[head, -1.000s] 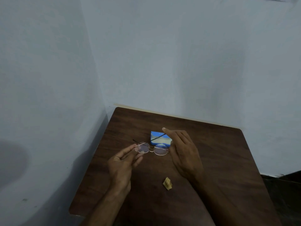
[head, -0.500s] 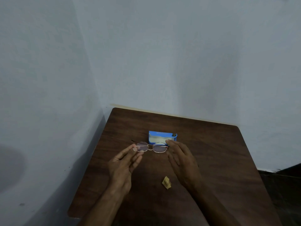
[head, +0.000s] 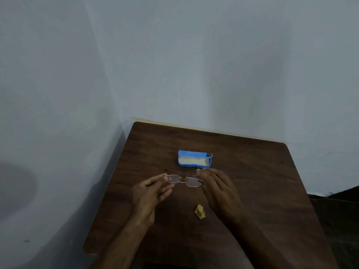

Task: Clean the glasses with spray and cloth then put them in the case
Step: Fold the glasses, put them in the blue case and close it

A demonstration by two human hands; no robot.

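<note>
Glasses [head: 191, 183] are hanging front and centre, a thin metal frame with rounded lenses, and both hands are meeting them over the middle of the dark wooden table [head: 262, 171]. I cannot tell whether the frame is touching the wood. The left hand [head: 151, 193] is coming in palm-up from the left. Its grip is pinching the left end of the frame between thumb and forefinger while the other fingers are lying loose and slightly spread. The right hand [head: 218, 189] is showing its back to the camera, and its fingers are closing over the right end of the frame. They are hiding the contact, so I cannot tell whether that grip is pinching or only touching. One slim temple is running across behind the lenses. Just beyond the glasses the blue case [head: 195, 159] is lying open on the table, showing its pale lining, apart from the frame and both hands. Nearer the person, between the two wrists, a small crumpled yellow cloth [head: 200, 212] is sitting on the wood, touched by nothing. A pale grey-blue wall [head: 194, 65] is filling everything behind.
</note>
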